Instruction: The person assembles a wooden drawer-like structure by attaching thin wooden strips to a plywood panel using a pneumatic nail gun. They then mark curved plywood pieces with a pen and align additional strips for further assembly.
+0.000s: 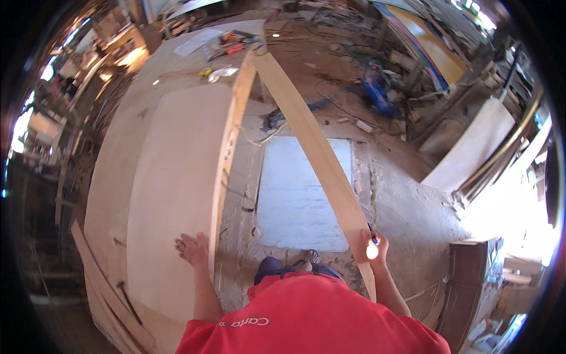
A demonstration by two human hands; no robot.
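Sawdust covers the workshop floor [407,206] beneath a person in a red shirt [312,321], who stands at the edge of a large wooden workbench [118,159]. The left hand [193,248] lies flat, fingers spread, on a broad pale plywood panel [177,183] that rests along the bench, near the panel's right edge. The right hand [372,245] is closed around a dark blue pen or pencil [371,233] and presses against a long, narrow pale wooden plank [312,147]. Bright sunlight washes out the knuckles, so the exact grip cannot be told. That plank runs diagonally from the person's right side up to the far end of the bench, where its upper end meets the top of another upright light wooden strip [233,135] standing along the panel's right edge. Between the bench and the plank, a pale grey rectangular sheet [303,194] lies on the floor, with the person's foot at its near edge. Orange-handled hand tools [236,44] lie scattered at the bench's far end. A blue machine [377,88] sits among debris on the floor beyond, and a dark brown wooden cabinet [469,283] stands to the person's right.
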